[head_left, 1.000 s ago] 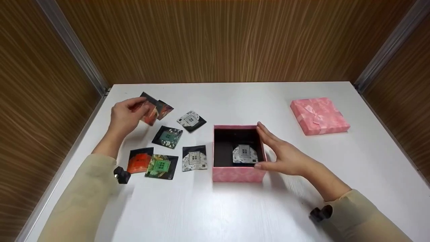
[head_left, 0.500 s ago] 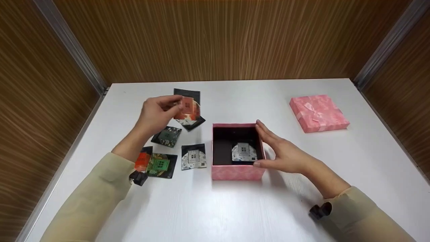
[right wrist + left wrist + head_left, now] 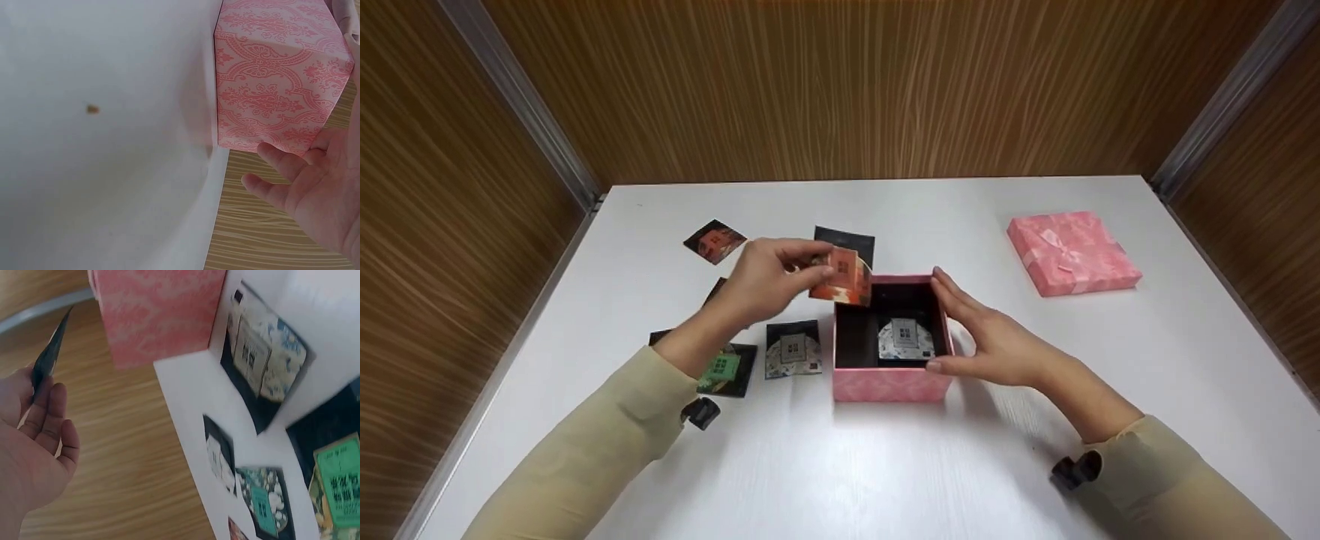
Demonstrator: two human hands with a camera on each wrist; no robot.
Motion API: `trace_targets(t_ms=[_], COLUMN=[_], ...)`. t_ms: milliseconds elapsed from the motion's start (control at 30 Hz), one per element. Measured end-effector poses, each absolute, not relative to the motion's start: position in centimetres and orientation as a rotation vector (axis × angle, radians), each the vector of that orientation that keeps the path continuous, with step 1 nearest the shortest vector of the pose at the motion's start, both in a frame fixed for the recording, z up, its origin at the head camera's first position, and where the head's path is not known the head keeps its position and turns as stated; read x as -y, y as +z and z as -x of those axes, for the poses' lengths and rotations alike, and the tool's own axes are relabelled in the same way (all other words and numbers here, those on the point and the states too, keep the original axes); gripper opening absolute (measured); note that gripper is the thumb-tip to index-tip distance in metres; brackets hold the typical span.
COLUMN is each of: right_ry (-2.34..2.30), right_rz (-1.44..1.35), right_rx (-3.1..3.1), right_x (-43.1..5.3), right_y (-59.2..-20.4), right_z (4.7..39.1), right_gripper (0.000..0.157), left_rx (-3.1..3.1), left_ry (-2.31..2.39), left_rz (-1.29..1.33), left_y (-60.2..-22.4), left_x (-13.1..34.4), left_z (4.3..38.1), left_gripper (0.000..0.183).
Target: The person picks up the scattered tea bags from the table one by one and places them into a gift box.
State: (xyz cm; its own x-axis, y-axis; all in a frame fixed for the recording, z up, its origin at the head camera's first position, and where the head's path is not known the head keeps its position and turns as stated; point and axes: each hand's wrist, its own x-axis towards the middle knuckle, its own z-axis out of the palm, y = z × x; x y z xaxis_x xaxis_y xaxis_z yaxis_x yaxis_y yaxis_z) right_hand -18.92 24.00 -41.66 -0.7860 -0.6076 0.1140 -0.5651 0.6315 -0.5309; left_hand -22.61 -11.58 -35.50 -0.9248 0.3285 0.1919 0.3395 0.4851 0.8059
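Observation:
My left hand (image 3: 780,277) pinches a red-and-black flat sachet (image 3: 844,279) between thumb and fingers, raised at the back left corner of the open pink box (image 3: 891,386). Edge-on in the left wrist view, the sachet (image 3: 50,354) looks thin. Inside the box, on the right, lies a white-patterned sachet (image 3: 906,339); the left half shows dark floor. My right hand (image 3: 1001,349) holds the box by its right side, thumb at the front corner and fingertips at the back corner. In the right wrist view, two lower fingers (image 3: 281,163) reach out loosely beside the patterned wall.
Left of the box lies another white-patterned sachet (image 3: 793,349). A green-labelled sachet (image 3: 725,367) and others are partly hidden by the left forearm. Farther back is a red-labelled sachet (image 3: 715,242). The pink lid with a bow (image 3: 1076,255) rests at the back right.
My left hand has carried the red-and-black sachet from the back left, rightward over the table to the box's back left corner. The right hand stays on the box.

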Motion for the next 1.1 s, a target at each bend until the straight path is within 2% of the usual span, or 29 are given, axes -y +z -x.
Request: trace_targets(t_ms=[700, 1100], right_ry=[-0.87, -0.866], right_rz=[0.948, 0.955], right_rx=[-2.755, -2.754], right_x=[-24.1, -24.0], right_y=[-41.6, -41.6], right_z=[18.8, 18.8], right_gripper=[0.112, 0.111], left_rx=[2.765, 2.757], left_ry=[-1.129, -0.968], left_rz=[0.955, 1.131], left_y=[-38.5, -39.0], left_x=[6.9, 5.1], left_z=[21.6, 21.9], left_gripper=[0.031, 0.034])
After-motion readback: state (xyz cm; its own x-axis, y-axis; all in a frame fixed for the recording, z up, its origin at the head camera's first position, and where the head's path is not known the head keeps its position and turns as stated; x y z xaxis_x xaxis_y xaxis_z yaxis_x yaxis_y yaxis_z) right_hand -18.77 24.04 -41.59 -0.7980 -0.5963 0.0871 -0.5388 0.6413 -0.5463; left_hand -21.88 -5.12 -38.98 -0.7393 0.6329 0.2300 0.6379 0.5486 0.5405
